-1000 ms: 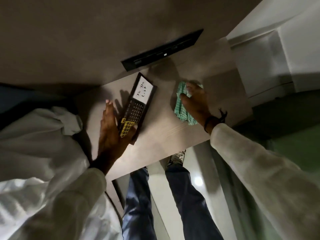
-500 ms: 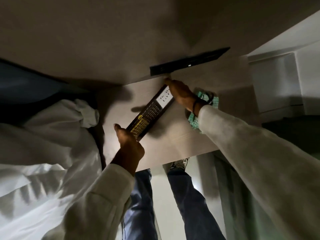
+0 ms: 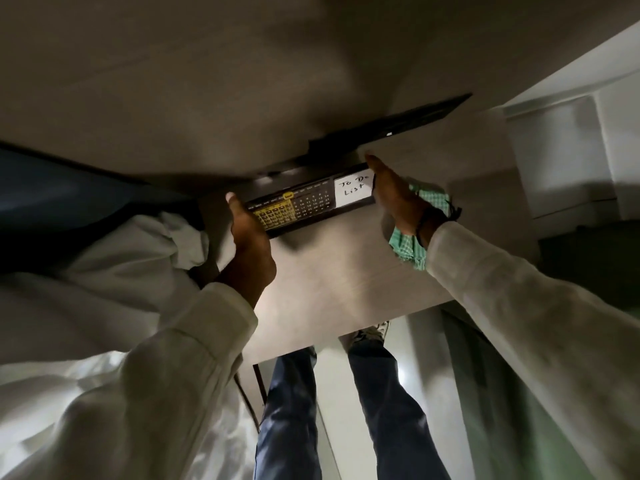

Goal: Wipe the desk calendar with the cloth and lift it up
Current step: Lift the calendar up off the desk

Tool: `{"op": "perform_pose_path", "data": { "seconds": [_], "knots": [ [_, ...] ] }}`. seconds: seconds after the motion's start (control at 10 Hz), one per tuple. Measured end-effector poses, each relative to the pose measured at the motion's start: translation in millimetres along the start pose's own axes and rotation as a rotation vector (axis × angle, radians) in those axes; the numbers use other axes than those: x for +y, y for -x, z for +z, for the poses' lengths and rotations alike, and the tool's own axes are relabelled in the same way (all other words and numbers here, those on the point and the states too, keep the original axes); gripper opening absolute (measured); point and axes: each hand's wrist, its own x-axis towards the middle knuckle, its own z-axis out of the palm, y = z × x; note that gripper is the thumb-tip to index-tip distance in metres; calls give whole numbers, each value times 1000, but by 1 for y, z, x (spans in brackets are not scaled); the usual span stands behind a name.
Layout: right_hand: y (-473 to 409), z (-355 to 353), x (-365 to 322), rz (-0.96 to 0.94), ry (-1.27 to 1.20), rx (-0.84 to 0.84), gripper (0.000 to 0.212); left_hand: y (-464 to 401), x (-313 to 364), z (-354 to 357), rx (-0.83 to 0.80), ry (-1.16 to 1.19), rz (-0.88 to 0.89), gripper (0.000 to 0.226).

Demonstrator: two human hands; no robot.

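A dim room; a pale tabletop filled the middle of the frame, a dark wall strip above it. The calendar sat at centre frame, clamped endwise between both hands: the left hand gripped its yellow end, the right hand pressed flat on the end by the white note. Whether it had cleared the tabletop could not be told. It looked stiff, thin and light, likely card; holding the two short ends suited it. The note read "To Do List". The cloth lay under the right wrist.
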Motion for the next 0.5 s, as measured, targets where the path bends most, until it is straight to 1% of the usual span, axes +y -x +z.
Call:
{"op": "perform_pose_path", "data": {
  "seconds": [0.1,0.2,0.3,0.4,0.5],
  "knots": [
    [1,0,3,4,-30,-4,55,-2,-6,-2,24,-27,30,69],
    [3,0,7,-6,-48,-28,60,-4,-9,-5,12,-58,37,69],
    [6,3,9,-26,-36,-5,55,-3,-9,-7,6,-61,30,69],
    [-4,2,9,-66,-17,2,58,-4,-9,-10,9,-80,19,67],
    [4,-12,13,-149,132,68,64,18,-14,-19,85,-203,107,62]
  ]
}}
